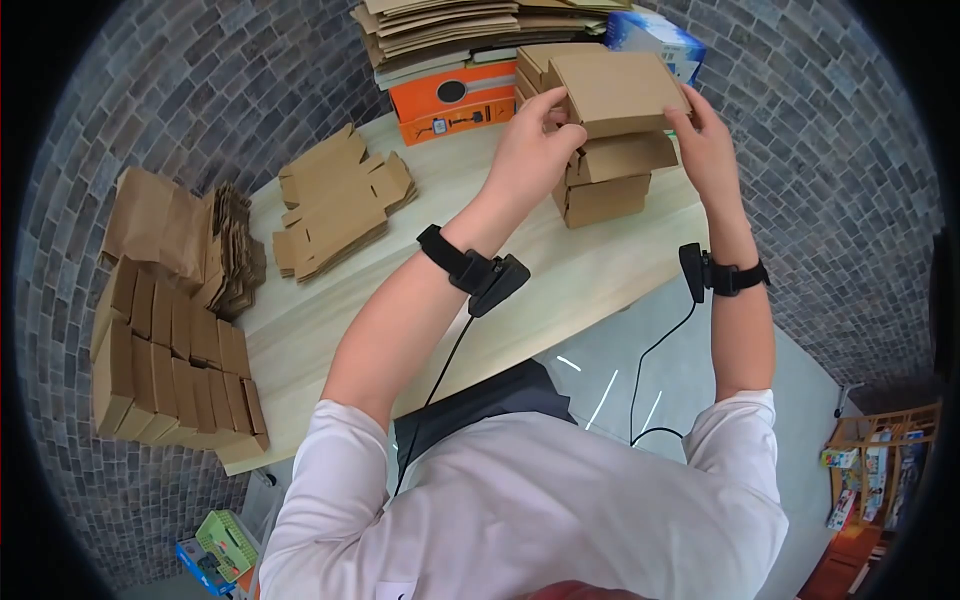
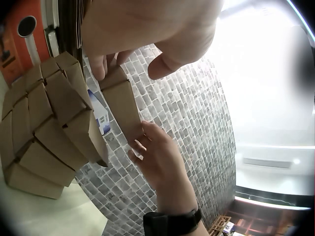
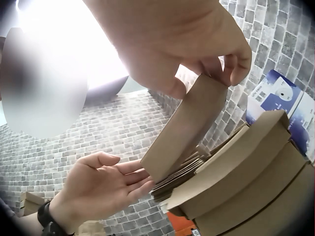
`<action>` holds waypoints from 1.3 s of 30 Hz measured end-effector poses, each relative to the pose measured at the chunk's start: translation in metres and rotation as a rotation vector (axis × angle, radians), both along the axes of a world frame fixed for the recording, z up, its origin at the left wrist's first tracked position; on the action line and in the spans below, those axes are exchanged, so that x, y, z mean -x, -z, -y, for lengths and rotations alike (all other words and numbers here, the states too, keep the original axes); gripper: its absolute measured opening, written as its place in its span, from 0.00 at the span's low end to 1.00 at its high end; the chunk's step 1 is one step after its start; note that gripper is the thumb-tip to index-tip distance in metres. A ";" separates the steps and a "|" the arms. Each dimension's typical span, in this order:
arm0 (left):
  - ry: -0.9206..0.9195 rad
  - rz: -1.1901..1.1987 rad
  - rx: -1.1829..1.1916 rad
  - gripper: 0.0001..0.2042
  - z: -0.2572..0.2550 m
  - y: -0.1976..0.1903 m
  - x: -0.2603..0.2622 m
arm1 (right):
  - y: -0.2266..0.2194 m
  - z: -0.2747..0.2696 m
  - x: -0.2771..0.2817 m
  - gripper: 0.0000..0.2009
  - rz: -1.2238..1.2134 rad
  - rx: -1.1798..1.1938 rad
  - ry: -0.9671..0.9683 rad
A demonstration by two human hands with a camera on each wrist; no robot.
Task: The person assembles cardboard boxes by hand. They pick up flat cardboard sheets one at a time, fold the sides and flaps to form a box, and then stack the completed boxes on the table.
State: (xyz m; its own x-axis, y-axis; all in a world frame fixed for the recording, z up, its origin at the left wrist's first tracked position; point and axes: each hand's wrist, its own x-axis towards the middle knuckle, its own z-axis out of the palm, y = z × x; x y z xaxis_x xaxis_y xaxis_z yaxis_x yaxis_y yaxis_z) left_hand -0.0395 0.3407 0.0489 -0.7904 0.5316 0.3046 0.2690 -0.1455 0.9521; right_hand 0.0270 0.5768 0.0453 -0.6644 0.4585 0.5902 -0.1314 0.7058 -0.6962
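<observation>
A closed brown carton is raised above the box stack in the head view; the right wrist view shows this carton tilted. My right hand pinches its right end between thumb and fingers, seen also as the right hand in the left wrist view. At the other end is my left hand. In the right wrist view, the left hand has nearly straight fingers touching the carton, its thumb held apart. The box under the carton has a flap sticking out.
Flattened cartons lie mid-table. Folded boxes stand in rows at the left end, beside a brown paper bag and upright cardboard sheets. Behind are an orange box under stacked cardboard and a blue-white box.
</observation>
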 end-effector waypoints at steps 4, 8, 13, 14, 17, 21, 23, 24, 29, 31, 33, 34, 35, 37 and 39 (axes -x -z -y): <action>0.028 0.055 0.098 0.28 -0.005 0.013 0.011 | 0.018 -0.016 0.012 0.26 0.104 0.125 -0.017; -0.043 -0.055 0.104 0.27 0.003 0.030 0.009 | 0.031 -0.012 0.006 0.26 0.102 0.166 -0.027; -0.103 -0.171 0.226 0.25 0.068 0.038 -0.008 | 0.027 0.039 -0.051 0.21 -0.085 0.019 0.073; -0.119 -0.224 0.262 0.24 0.087 0.040 -0.015 | 0.025 0.060 -0.062 0.18 -0.111 0.085 0.009; -0.188 -0.217 0.349 0.22 0.133 0.048 -0.016 | 0.031 0.109 -0.074 0.15 0.025 -0.032 -0.275; -0.345 -0.136 0.335 0.21 0.195 0.086 0.012 | 0.036 0.167 -0.045 0.16 0.192 -0.161 -0.532; -0.425 -0.095 0.339 0.21 0.227 0.092 0.023 | 0.046 0.187 -0.019 0.17 0.209 -0.274 -0.681; -0.491 -0.045 0.339 0.21 0.242 0.095 0.027 | 0.049 0.195 -0.004 0.17 0.203 -0.280 -0.692; -0.797 -0.198 0.568 0.23 0.309 0.110 0.048 | 0.073 0.230 0.081 0.20 0.318 -0.334 -0.629; -0.901 -0.285 0.718 0.23 0.326 0.116 0.054 | 0.080 0.246 0.104 0.21 0.313 -0.345 -0.582; -1.016 -0.369 0.889 0.25 0.331 0.124 0.056 | 0.094 0.257 0.126 0.21 0.321 -0.352 -0.532; -1.024 -0.358 0.889 0.25 0.334 0.126 0.058 | 0.104 0.259 0.138 0.21 0.336 -0.388 -0.477; -1.035 -0.348 0.912 0.25 0.336 0.126 0.060 | 0.104 0.262 0.143 0.22 0.349 -0.424 -0.419; -1.048 -0.324 0.931 0.26 0.338 0.129 0.064 | 0.106 0.263 0.149 0.22 0.410 -0.446 -0.424; -0.978 -0.235 0.956 0.25 0.339 0.124 0.065 | 0.108 0.265 0.151 0.22 0.472 -0.469 -0.432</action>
State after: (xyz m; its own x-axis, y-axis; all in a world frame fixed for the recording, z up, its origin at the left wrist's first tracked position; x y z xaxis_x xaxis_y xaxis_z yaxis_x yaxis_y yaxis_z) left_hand -0.1048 0.0012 -0.0755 -0.9400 -0.1273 0.3165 0.0483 0.8688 0.4928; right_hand -0.1236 0.3113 -0.0631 -0.9549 -0.1235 0.2699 -0.2255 0.8933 -0.3888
